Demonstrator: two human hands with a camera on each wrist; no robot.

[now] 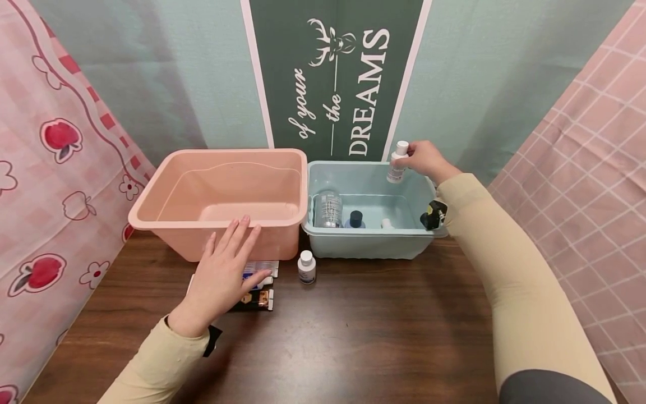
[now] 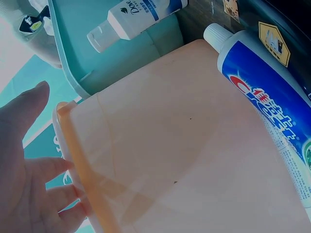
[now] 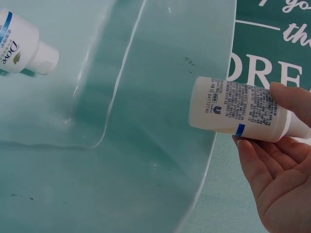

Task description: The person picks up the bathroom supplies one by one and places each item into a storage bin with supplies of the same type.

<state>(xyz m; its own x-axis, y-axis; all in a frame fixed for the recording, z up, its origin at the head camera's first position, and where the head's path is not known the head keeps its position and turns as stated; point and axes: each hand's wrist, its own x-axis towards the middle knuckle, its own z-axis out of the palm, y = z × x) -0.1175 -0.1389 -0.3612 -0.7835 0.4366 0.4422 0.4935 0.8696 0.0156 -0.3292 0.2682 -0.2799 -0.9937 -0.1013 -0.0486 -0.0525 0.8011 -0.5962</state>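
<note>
My right hand (image 1: 429,160) pinches a small white bottle (image 1: 397,167) near its cap, above the right back corner of the light blue bin (image 1: 368,245). In the right wrist view that bottle (image 3: 235,109) shows small print and a blue stripe. My left hand (image 1: 222,275) is spread with straight fingers, its fingertips at the front rim of the pink bin (image 1: 176,224). Beneath it lie a blue and white toothpaste tube (image 2: 267,102) and a black packet (image 1: 263,299), partly hidden. A white Dove bottle (image 1: 307,269) stands on the table before the bins.
Inside the blue bin are a clear bottle (image 1: 330,209), a black-capped bottle (image 1: 355,220) and another white Dove bottle (image 3: 19,43), mostly hidden by the front wall in the head view. Both bins stand side by side on the dark wooden table (image 1: 353,331), with curtains (image 1: 187,73) behind.
</note>
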